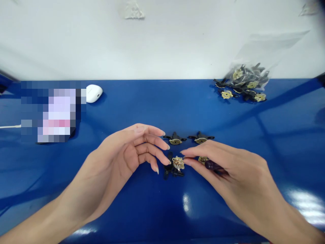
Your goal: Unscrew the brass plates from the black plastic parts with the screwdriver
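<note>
My left hand (132, 159) is open above the table, palm turned inward, fingers curved and apart. Just beyond its fingertips is a black plastic bracket (167, 173) with a gold-coloured metal disc (178, 163) at its right side. My right hand (228, 169) has thumb and forefinger pinched together at the disc's right edge; what lies between the fingertips is too small to make out. Under that hand show another gold disc (203, 159), partly hidden, and a dark rounded stem (210, 165). Whether the stem is held I cannot tell.
Behind my hands lie two black brackets with gold discs, one left (175, 140) and one right (201, 138). A clear plastic bag (254, 76) and several similar parts are at the back right. A white case (93, 93) and a pixelated area (59, 108) are at the left.
</note>
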